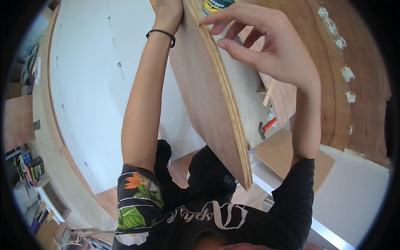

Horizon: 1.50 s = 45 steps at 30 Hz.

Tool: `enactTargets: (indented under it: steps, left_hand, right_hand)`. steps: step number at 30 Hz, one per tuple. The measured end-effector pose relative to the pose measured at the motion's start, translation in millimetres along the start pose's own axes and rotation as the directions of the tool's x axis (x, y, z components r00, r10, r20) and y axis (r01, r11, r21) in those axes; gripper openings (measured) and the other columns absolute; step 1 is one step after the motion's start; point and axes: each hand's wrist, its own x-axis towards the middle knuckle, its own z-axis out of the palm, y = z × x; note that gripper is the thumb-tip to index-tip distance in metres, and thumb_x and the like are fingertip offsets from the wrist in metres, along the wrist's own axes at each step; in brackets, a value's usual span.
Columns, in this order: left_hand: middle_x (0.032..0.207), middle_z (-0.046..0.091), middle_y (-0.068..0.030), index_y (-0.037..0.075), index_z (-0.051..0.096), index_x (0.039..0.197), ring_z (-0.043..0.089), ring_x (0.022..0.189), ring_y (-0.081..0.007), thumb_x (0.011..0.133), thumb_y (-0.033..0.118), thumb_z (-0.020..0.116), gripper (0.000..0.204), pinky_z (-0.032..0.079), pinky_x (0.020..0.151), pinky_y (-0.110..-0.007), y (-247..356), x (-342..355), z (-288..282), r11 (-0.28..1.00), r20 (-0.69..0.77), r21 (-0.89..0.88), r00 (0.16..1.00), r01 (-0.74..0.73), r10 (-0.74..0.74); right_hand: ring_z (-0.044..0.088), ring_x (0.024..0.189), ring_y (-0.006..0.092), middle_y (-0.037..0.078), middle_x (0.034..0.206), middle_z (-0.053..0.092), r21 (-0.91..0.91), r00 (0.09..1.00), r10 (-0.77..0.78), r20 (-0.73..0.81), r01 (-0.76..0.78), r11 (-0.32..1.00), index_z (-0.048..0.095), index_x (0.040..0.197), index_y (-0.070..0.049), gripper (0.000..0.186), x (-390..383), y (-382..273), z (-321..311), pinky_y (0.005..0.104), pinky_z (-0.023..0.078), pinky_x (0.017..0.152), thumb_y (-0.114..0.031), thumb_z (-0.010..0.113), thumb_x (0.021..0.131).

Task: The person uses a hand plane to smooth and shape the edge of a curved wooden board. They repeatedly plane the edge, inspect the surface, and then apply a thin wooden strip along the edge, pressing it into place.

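A long plywood board stands on edge in front of me, its layered edge turned up toward me. At the top of the view my left hand, with a black band at the wrist, holds the board against its left face; its fingertips are out of sight. My right hand hovers at the right of the board's upper edge. Its fingers are bent and the thumb is apart from them, with nothing visible between. The index fingertip is close to the edge; whether it touches I cannot tell.
A large white sheet spreads at the left. To the right lie a hammer with an orange handle, a light brown panel and a wooden surface with white filler patches. A tin stands beyond the board; boxes sit far left.
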Motion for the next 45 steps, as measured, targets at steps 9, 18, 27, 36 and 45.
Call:
enactTargets:
  steps: [9, 18, 27, 36, 45]
  left_hand:
    - [0.078, 0.052, 0.0013, 0.011, 0.062, 0.093, 0.051, 0.075, -0.0117, 0.106, 0.07, 0.024, 0.071, 0.044, 0.073, -0.026, 2, 0, 1, 1.0, 0.017, -0.003, 1.0, 0.002, -0.002]
    - [0.077, 0.052, 0.0017, 0.011, 0.062, 0.091, 0.051, 0.073, -0.0114, 0.108, 0.066, 0.023, 0.069, 0.045, 0.072, -0.026, 4, -1, 2, 0.999, 0.014, 0.021, 0.999, -0.03, 0.03]
    - [0.075, 0.05, 0.002, 0.012, 0.061, 0.09, 0.049, 0.073, -0.0106, 0.108, 0.066, 0.023, 0.069, 0.043, 0.071, -0.025, -1, 2, 1, 0.999, 0.024, 0.028, 0.999, -0.045, 0.045]
    - [0.074, 0.049, 0.0021, 0.011, 0.061, 0.091, 0.048, 0.07, -0.0104, 0.108, 0.067, 0.023, 0.07, 0.042, 0.068, -0.025, -4, 3, 3, 1.0, 0.028, 0.011, 0.999, -0.02, 0.02]
    - [0.079, 0.053, -0.0012, 0.01, 0.06, 0.094, 0.054, 0.075, -0.0131, 0.108, 0.066, 0.023, 0.068, 0.048, 0.075, -0.028, -6, 4, 8, 0.997, 0.038, -0.07, 0.998, -0.041, 0.044]
  right_hand:
    - [0.071, 0.07, 0.0205, 0.008, 0.075, 0.07, -0.285, 0.972, -0.205, 0.113, 0.229, 0.931, 0.073, 0.09, -0.004, 0.009, 1, 2, -2, 0.0311, 0.054, 0.064, -0.009, 0.075, 0.083]
    - [0.065, 0.065, 0.0189, 0.006, 0.072, 0.065, -0.313, 0.963, -0.065, 0.26, 0.147, 0.938, 0.061, 0.079, -0.005, 0.013, 11, -13, -9, 0.0317, 0.051, 0.061, -0.013, 0.07, 0.084]
    - [0.069, 0.075, 0.0181, 0.009, 0.083, 0.07, -0.026, 0.985, 0.156, 0.073, -0.154, 0.988, 0.064, 0.092, -0.003, 0.011, -16, 64, -16, 0.0322, 0.055, 0.068, -0.012, 0.07, 0.09]
    - [0.068, 0.092, 0.0192, 0.006, 0.097, 0.069, -0.279, 0.975, 0.222, -0.002, -0.214, 0.936, 0.063, 0.108, -0.005, 0.019, -4, 100, -1, 0.0349, 0.056, 0.078, -0.016, 0.069, 0.094]
    - [0.073, 0.08, 0.0286, 0.019, 0.088, 0.073, -0.386, 0.988, -0.145, -0.051, 0.114, 0.915, 0.071, 0.099, 0.004, 0.015, 49, 47, 0, 0.0381, 0.058, 0.076, -0.009, 0.07, 0.09]
